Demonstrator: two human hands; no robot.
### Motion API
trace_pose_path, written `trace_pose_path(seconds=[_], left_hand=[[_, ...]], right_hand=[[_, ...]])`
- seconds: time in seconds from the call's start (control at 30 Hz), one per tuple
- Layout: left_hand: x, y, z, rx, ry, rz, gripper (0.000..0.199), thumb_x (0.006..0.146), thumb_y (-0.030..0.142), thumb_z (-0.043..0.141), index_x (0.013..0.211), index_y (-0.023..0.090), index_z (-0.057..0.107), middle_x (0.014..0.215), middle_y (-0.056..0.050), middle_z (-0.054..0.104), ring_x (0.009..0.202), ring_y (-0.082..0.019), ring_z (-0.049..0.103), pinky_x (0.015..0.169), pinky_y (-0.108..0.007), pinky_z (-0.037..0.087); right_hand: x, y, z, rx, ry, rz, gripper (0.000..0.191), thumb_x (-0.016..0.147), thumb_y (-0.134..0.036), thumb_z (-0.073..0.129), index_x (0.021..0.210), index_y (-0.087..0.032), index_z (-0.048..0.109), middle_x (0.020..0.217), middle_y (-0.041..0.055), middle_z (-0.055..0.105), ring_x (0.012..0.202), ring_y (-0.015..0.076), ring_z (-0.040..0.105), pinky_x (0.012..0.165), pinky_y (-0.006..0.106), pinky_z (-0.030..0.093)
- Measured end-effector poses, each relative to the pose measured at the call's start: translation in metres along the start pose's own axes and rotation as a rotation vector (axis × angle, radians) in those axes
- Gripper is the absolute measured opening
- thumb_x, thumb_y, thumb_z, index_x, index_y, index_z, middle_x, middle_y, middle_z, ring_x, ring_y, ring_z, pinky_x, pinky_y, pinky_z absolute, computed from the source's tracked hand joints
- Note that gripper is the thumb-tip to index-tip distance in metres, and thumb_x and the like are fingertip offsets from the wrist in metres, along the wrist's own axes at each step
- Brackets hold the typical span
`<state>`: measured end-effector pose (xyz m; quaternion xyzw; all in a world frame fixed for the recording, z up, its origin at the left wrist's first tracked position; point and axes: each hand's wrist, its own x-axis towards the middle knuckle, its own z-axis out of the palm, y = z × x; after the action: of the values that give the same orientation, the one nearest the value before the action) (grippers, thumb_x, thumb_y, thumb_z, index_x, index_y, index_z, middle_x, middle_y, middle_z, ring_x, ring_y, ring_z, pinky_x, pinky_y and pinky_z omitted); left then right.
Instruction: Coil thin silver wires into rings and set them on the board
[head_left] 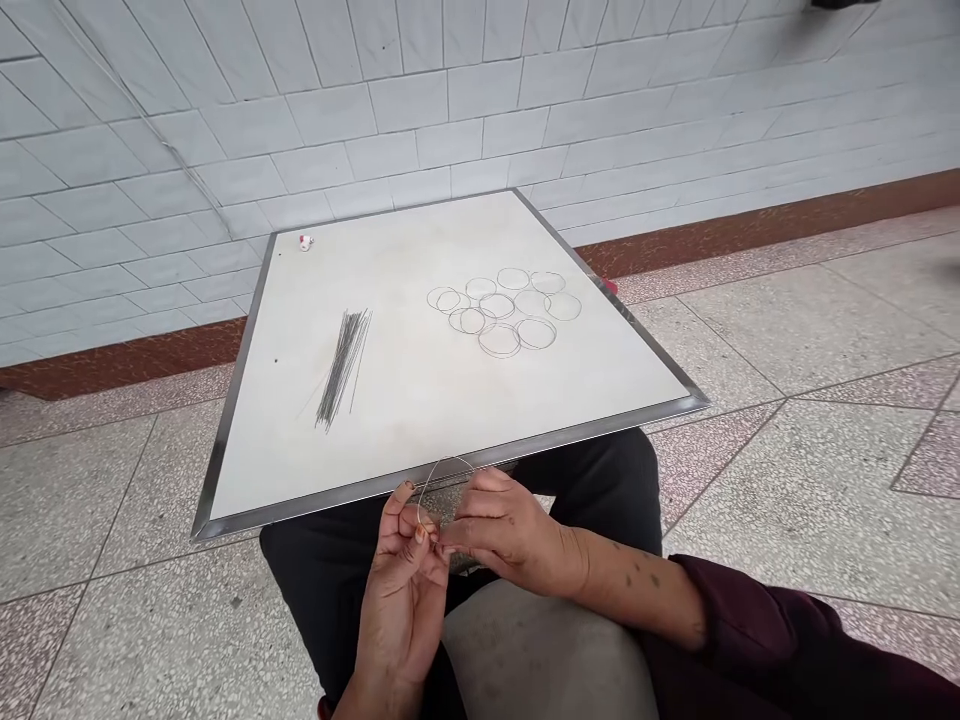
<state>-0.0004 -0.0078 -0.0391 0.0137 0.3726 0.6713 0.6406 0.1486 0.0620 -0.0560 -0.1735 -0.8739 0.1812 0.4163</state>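
A thin wire point(448, 459) is bent into a loop between my two hands, just in front of the table's near edge. My left hand point(406, 575) is palm up, its thumb and fingers pinching the wire low on the loop. Fingers of my right hand point(510, 530) are curled in against the wire beside the left fingertips; the wire's ends are hidden there. On the white table point(405, 400) lie a bundle of straight dark wires point(343, 370) at the left and several wire rings point(499, 340), some overlapping, at the right.
A small white and red object point(306, 242) sits at the table's far left corner. The table has a metal edge point(465, 458) close above my legs. Behind it stands a white tiled wall point(420, 100); speckled floor tiles point(847, 480) surround it.
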Motion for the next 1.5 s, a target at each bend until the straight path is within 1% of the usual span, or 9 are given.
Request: trace_pose_path(seconds=[0.13, 0.4, 0.57, 0.8, 0.93, 1.07, 1.3, 1.4, 1.5], left_hand=[[0.001, -0.001, -0.002, 0.025, 0.001, 0.021, 0.045, 0.068, 0.008, 0.082, 0.109, 0.025, 0.071, 0.08, 0.003, 0.062, 0.075, -0.01, 0.061, 0.07, -0.021, 0.053], [0.003, -0.003, -0.002, 0.043, 0.016, 0.032, 0.053, 0.064, 0.011, 0.086, 0.113, 0.025, 0.07, 0.08, 0.003, 0.06, 0.077, -0.01, 0.06, 0.069, -0.02, 0.053], [0.005, -0.002, -0.004, 0.05, -0.007, 0.048, 0.047, 0.068, 0.013, 0.085, 0.111, 0.027, 0.07, 0.082, 0.003, 0.061, 0.073, -0.01, 0.058, 0.071, -0.023, 0.053], [0.004, -0.003, -0.003, 0.099, -0.005, 0.111, 0.043, 0.07, 0.013, 0.083, 0.11, 0.025, 0.07, 0.081, 0.003, 0.062, 0.077, -0.01, 0.059, 0.074, -0.021, 0.053], [0.004, 0.001, -0.002, 0.035, 0.001, 0.12, 0.043, 0.071, 0.01, 0.081, 0.11, 0.025, 0.07, 0.081, 0.003, 0.063, 0.075, -0.009, 0.06, 0.075, -0.02, 0.053], [0.002, 0.007, -0.001, -0.058, -0.02, 0.128, 0.044, 0.074, 0.006, 0.077, 0.113, 0.026, 0.068, 0.081, 0.004, 0.063, 0.074, -0.009, 0.061, 0.075, -0.022, 0.054], [0.0, 0.009, 0.001, -0.12, -0.049, 0.106, 0.045, 0.078, 0.002, 0.071, 0.116, 0.026, 0.065, 0.082, 0.004, 0.065, 0.077, -0.01, 0.062, 0.083, -0.025, 0.055], [0.001, 0.009, 0.001, -0.115, -0.046, 0.102, 0.046, 0.078, 0.003, 0.072, 0.117, 0.024, 0.065, 0.081, 0.004, 0.065, 0.075, -0.009, 0.062, 0.08, -0.023, 0.055], [0.002, 0.009, 0.001, -0.117, -0.054, 0.095, 0.045, 0.078, 0.002, 0.071, 0.118, 0.022, 0.065, 0.079, 0.003, 0.064, 0.073, -0.009, 0.061, 0.074, -0.02, 0.055]], right_hand=[[0.003, -0.001, -0.003, -0.035, -0.034, -0.019, 0.016, 0.097, -0.02, 0.055, 0.089, -0.02, 0.069, 0.069, -0.0007, 0.061, 0.07, 0.0149, 0.047, 0.067, 0.031, 0.036], [0.003, 0.0, -0.003, -0.083, 0.01, -0.015, 0.016, 0.098, -0.021, 0.055, 0.09, -0.021, 0.069, 0.065, -0.0026, 0.059, 0.069, 0.0143, 0.046, 0.067, 0.031, 0.032], [0.0, 0.002, -0.006, -0.037, -0.006, 0.0, 0.013, 0.097, -0.033, 0.061, 0.1, -0.022, 0.068, 0.078, -0.0014, 0.067, 0.083, 0.0163, 0.053, 0.075, 0.033, 0.036], [0.002, -0.001, -0.008, -0.075, -0.055, 0.027, 0.012, 0.098, -0.027, 0.057, 0.097, -0.021, 0.068, 0.077, -0.0007, 0.067, 0.08, 0.0155, 0.053, 0.077, 0.033, 0.04], [0.003, -0.002, -0.009, -0.093, 0.005, 0.002, 0.015, 0.097, -0.035, 0.061, 0.104, -0.023, 0.067, 0.089, -0.0001, 0.069, 0.084, 0.0148, 0.056, 0.081, 0.033, 0.043], [0.002, 0.001, -0.008, -0.086, 0.128, 0.066, 0.032, 0.091, -0.047, 0.065, 0.109, -0.02, 0.064, 0.097, 0.005, 0.068, 0.085, 0.0167, 0.058, 0.078, 0.033, 0.047], [0.0, 0.005, -0.004, 0.102, 0.126, 0.099, 0.038, 0.092, -0.043, 0.064, 0.119, -0.017, 0.056, 0.103, 0.01, 0.068, 0.094, 0.0192, 0.061, 0.082, 0.033, 0.054], [0.001, 0.006, -0.004, 0.114, 0.091, 0.061, 0.03, 0.096, -0.039, 0.061, 0.115, -0.016, 0.059, 0.103, 0.0103, 0.068, 0.094, 0.0182, 0.061, 0.081, 0.032, 0.054], [0.002, 0.005, -0.005, 0.074, 0.054, -0.006, 0.018, 0.1, -0.03, 0.055, 0.108, -0.017, 0.063, 0.097, 0.0077, 0.068, 0.085, 0.0158, 0.061, 0.075, 0.03, 0.051]])
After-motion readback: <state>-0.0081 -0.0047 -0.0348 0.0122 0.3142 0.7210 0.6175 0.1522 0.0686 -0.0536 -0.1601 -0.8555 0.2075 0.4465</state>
